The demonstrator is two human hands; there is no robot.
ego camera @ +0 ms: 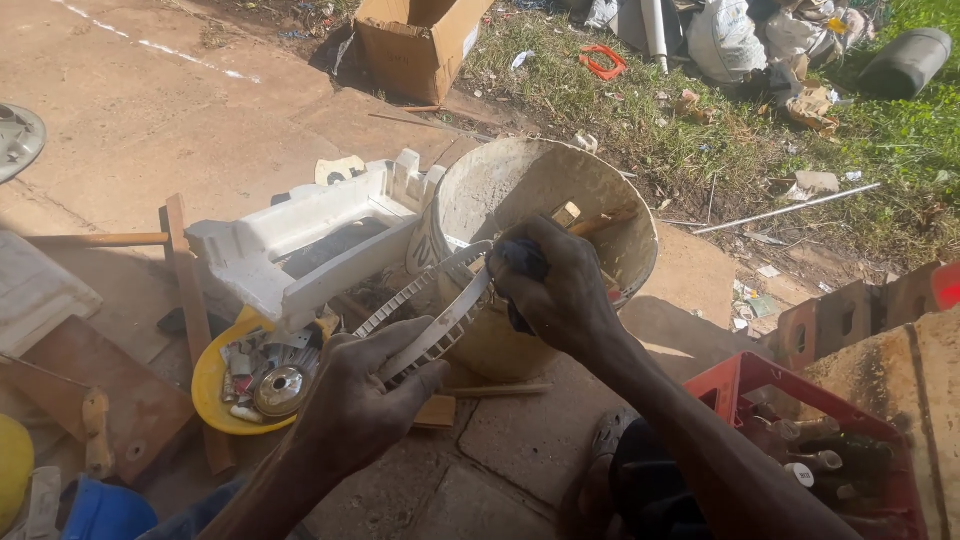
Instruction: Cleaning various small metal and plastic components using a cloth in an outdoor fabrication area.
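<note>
Together, left hand [365, 395] grips toothed belt [430, 310]; right hand [555, 285] seemingly presses dark cloth [522, 262] on it.

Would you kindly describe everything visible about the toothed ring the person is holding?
The toothed ring is a thin, pale grey circular band, metal or plastic by its look, with small teeth along its rim. It tilts in front of a dusty bucket. The left hand grips its lower edge; the right hand, clutching a dark cloth, presses on its upper edge.
</note>
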